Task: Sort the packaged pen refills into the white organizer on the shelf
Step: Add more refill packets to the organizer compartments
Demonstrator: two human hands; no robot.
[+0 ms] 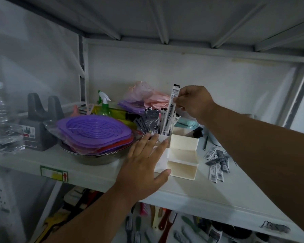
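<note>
i see the right hand (193, 104) pinching one packaged refill (171, 109) near its top, upright, its lower end down in the rear-left compartment of the white organizer (182, 142). more refill packs (152, 120) stand crowded in that same compartment. the left hand (144, 162) lies flat with fingers spread against the organizer's left side, grasping nothing. loose refills (216, 163) lie scattered on the shelf (95, 169) just right of the organizer. close on the left, a metal bowl (95, 159) piled with purple mats (93, 130) nearly touches the left hand's fingers. behind it a green spray bottle (104, 106) and pink bags (147, 95). a grey holder (39, 123) and a clear bottle (0, 109) stand further left.
</note>
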